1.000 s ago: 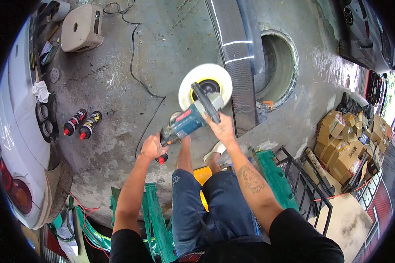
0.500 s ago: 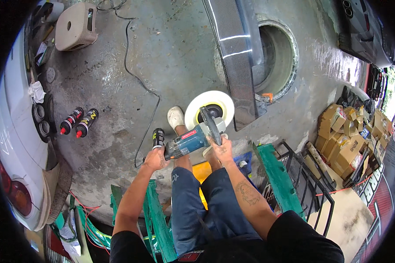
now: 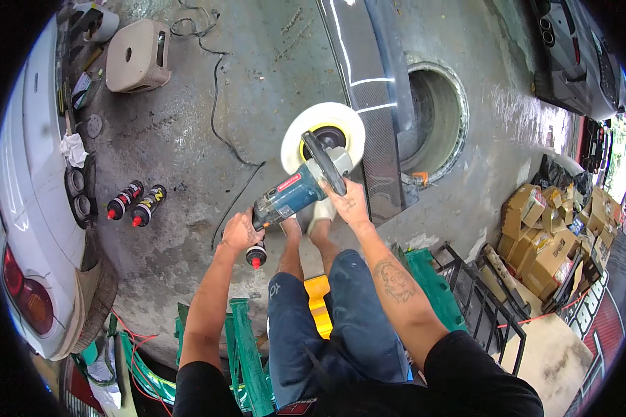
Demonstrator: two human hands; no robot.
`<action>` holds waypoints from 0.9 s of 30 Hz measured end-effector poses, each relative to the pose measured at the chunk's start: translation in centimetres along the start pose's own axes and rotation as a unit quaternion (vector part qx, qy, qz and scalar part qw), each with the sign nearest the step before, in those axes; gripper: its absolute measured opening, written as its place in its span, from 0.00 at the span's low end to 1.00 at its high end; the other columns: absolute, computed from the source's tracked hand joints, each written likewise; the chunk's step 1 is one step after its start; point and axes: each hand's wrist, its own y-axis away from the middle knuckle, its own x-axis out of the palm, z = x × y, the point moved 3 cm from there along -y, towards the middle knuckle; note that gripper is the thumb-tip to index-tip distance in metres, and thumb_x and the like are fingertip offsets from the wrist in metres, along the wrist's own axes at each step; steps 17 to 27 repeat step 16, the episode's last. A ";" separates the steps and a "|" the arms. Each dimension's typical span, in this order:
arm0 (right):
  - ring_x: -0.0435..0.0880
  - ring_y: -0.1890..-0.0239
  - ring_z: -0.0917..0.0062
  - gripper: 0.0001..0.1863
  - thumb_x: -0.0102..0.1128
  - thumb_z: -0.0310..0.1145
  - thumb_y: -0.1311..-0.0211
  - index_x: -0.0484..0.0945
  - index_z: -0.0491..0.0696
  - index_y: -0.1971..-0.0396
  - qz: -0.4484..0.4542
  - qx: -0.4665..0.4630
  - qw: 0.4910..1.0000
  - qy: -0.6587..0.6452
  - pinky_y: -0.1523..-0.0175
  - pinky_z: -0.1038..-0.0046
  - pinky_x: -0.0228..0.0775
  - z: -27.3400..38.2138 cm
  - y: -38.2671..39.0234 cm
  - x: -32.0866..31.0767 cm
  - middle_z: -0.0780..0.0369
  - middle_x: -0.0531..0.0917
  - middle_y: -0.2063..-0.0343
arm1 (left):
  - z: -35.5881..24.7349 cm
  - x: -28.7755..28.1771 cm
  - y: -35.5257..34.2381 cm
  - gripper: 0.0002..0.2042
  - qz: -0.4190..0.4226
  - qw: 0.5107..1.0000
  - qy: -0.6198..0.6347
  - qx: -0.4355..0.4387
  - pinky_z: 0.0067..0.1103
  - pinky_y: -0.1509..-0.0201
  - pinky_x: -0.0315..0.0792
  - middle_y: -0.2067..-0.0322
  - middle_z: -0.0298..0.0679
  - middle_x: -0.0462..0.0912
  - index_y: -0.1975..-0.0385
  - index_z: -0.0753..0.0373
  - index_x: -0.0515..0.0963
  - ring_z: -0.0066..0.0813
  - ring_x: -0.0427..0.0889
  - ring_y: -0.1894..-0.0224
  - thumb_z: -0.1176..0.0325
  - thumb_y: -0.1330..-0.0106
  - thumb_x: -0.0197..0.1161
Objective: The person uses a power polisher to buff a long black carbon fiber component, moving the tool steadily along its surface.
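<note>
Both my hands hold a blue and grey power polisher (image 3: 295,193) with a wide white pad (image 3: 335,115) at its far end. My left hand (image 3: 241,231) is closed round its rear end. My right hand (image 3: 348,201) grips near the black hoop handle at the head. The pad's right side overlaps the left edge of a long dark woven-pattern panel (image 3: 374,139) in view; whether they touch I cannot tell. Just below the left hand, a black bottle with a red cap (image 3: 256,254) shows, partly hidden. A black power cord (image 3: 219,132) trails over the floor.
Two red-capped bottles (image 3: 138,203) lie left, near a white car (image 3: 35,174). A beige stool (image 3: 138,55) stands far left. Right of the panel is a large round ring-shaped opening (image 3: 459,104). Cardboard boxes (image 3: 546,243) are piled right; green metal stands (image 3: 247,347) flank my legs.
The polisher and both hands have moved away from my body, its head slightly left. My feet are now closer together beneath it. The bottle near my left hand now shows below that hand.
</note>
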 end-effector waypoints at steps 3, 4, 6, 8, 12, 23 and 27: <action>0.83 0.74 0.59 0.20 0.68 0.45 0.45 0.82 0.40 0.68 0.003 -0.052 0.998 -0.032 0.66 0.67 0.72 2.2 -3.1 -0.3 0.49 0.82 0.78 | -0.1 -2.0 -1.6 0.27 -0.031 0.999 0.004 -0.010 0.40 0.57 0.77 0.68 0.57 0.82 0.54 0.69 0.73 0.57 0.81 0.63 0.61 0.53 0.69; 0.83 0.73 0.58 0.20 0.68 0.46 0.45 0.82 0.40 0.68 0.006 -0.067 0.997 -0.034 0.66 0.67 0.72 2.8 -4.3 -0.2 0.49 0.82 0.77 | -0.5 -2.9 -2.2 0.27 -0.049 0.999 0.006 -0.013 0.39 0.57 0.77 0.68 0.57 0.82 0.54 0.69 0.73 0.57 0.81 0.62 0.61 0.53 0.69; 0.83 0.72 0.57 0.20 0.68 0.46 0.46 0.82 0.41 0.68 0.012 -0.097 0.994 -0.040 0.66 0.67 0.72 3.9 -6.6 -0.2 0.49 0.82 0.77 | -1.0 -4.2 -3.2 0.26 -0.034 0.997 0.031 -0.053 0.39 0.55 0.76 0.66 0.57 0.82 0.54 0.68 0.73 0.57 0.81 0.60 0.62 0.53 0.69; 0.83 0.72 0.57 0.20 0.68 0.46 0.45 0.82 0.41 0.69 0.014 -0.112 0.993 -0.038 0.65 0.66 0.73 5.7 -8.5 -0.1 0.49 0.82 0.76 | -0.7 -5.9 -4.4 0.26 -0.065 0.995 0.038 -0.062 0.40 0.54 0.76 0.65 0.58 0.82 0.54 0.67 0.73 0.57 0.80 0.59 0.62 0.54 0.69; 0.83 0.70 0.56 0.19 0.67 0.47 0.46 0.82 0.43 0.71 0.007 -0.130 0.991 -0.022 0.63 0.64 0.73 7.5 -10.6 -0.6 0.51 0.82 0.76 | -1.4 -8.4 -6.0 0.26 -0.087 0.994 0.046 -0.052 0.40 0.54 0.76 0.66 0.58 0.82 0.54 0.68 0.73 0.58 0.80 0.60 0.63 0.55 0.69; 0.85 0.65 0.60 0.21 0.69 0.49 0.48 0.84 0.45 0.67 0.072 -0.098 0.992 -0.043 0.58 0.66 0.74 8.4 -11.8 -0.1 0.50 0.84 0.72 | 0.3 -8.6 -6.7 0.32 -0.100 0.993 0.056 -0.040 0.40 0.52 0.75 0.64 0.59 0.82 0.47 0.67 0.72 0.59 0.80 0.59 0.63 0.56 0.70; 0.85 0.65 0.60 0.21 0.69 0.49 0.48 0.84 0.45 0.67 0.072 -0.098 0.992 -0.043 0.58 0.66 0.74 8.4 -11.8 -0.1 0.50 0.84 0.72 | 0.3 -8.6 -6.7 0.32 -0.100 0.993 0.056 -0.040 0.40 0.52 0.75 0.64 0.59 0.82 0.47 0.67 0.72 0.59 0.80 0.59 0.63 0.56 0.70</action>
